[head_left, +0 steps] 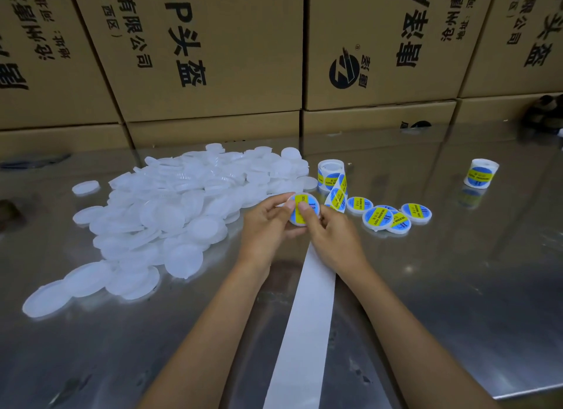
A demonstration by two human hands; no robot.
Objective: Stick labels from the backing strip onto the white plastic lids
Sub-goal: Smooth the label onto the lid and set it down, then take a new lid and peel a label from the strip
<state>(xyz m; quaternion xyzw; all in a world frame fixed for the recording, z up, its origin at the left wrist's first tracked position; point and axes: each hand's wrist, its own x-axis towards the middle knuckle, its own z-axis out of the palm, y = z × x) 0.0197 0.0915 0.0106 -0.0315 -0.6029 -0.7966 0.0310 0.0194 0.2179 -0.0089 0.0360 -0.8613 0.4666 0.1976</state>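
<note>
Left hand [268,223] and right hand [330,229] grip one round white plastic lid [303,209]; right thumb should rub blue-yellow label [307,204] flat, centre outward.

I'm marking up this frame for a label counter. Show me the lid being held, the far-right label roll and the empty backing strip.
held lid [305,209], head view, on its label's yellow band.
far-right label roll [480,175], head view, on its outer label.
backing strip [307,317], head view, on its bare middle.

Both hands [292,226] and forearms are bare, with no sleeves, gloves or jewellery.
</note>
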